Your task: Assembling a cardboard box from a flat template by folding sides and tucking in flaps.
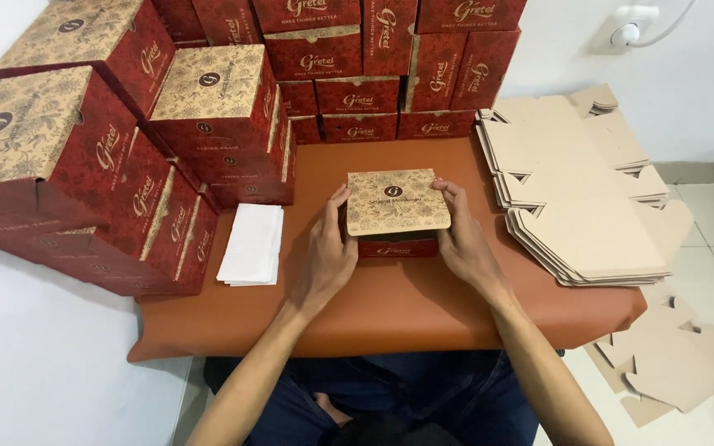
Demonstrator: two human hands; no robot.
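Red-and-tan box sits mid-table, gripped at its sides by left hand and right hand, apparently at the lid-closing step, which likely calls for even downward pressure, with flat blanks at right and finished boxes at left.

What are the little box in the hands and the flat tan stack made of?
The box looks like printed cardboard: matte tan lid with a pattern, red sides, crisp folded edges. Both hands, left and right, hold its sides. The stack seems to be plain unprinted cardboard: dull brown, thin layered edges, cut flaps.
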